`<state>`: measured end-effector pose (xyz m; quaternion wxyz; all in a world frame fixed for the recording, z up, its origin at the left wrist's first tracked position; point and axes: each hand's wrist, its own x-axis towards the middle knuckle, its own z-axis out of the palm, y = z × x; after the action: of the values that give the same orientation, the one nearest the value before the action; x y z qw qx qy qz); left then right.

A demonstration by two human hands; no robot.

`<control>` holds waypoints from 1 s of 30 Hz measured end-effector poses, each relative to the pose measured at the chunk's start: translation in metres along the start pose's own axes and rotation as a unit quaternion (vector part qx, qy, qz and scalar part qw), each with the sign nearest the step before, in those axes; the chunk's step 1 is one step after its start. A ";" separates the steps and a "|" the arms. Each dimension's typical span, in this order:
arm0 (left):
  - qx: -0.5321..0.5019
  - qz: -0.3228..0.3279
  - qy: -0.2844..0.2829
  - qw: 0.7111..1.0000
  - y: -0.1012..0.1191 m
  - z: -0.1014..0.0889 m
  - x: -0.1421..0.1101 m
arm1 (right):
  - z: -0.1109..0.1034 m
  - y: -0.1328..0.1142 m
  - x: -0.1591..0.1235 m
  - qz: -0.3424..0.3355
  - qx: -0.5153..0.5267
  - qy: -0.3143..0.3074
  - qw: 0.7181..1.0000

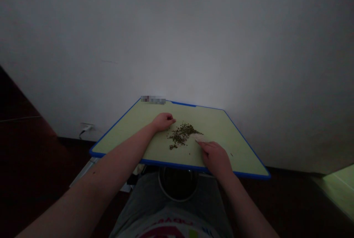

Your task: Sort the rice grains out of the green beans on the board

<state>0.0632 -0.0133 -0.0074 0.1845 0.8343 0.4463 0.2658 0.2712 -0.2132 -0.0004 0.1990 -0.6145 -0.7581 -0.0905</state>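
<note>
The pale wall (177,39) rises behind my bench (124,135), a light green top with a blue rim. Under the middle of its near edge, a round pot (179,198) sits at my lap, its inside dark. Small dark beans (181,135) lie loosely spread on the bench, around the middle and nearer the near edge than the far one, thick in the centre and scattered at the sides.

My right hand (198,141) is over the near half, just right of the beans, forefinger stretched out and the other fingers curled; I cannot tell how far its grip is closed. Its fingertip is at a pale, flat patch (197,136) beside the beans; I cannot tell whether I have hold of it. My left hand (173,121) is nearly closed, just left of the beans on the far side; I cannot tell whether it holds anything. A blurred strip (153,100) lies at the far left corner, and a tiny dark sliver (231,154) towards the near right corner.
</note>
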 end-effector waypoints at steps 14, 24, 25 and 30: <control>0.017 0.007 -0.004 1.000 0.001 -0.001 0.000 | 0.003 -0.010 0.017 -0.017 -0.009 -0.006 1.000; 0.011 0.012 0.003 1.000 -0.002 0.000 0.000 | -0.011 -0.008 0.007 -0.042 0.067 -0.008 0.997; 0.011 0.010 0.003 1.000 -0.002 0.000 0.000 | -0.009 -0.009 0.008 -0.057 0.079 -0.014 0.995; 0.015 0.003 -0.004 1.000 -0.001 -0.001 0.000 | -0.008 -0.010 0.008 -0.115 0.110 -0.023 0.987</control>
<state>0.0620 -0.0128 -0.0073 0.1733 0.8391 0.4473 0.2565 0.2620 -0.2115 0.0112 0.2360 -0.4998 -0.8333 -0.0149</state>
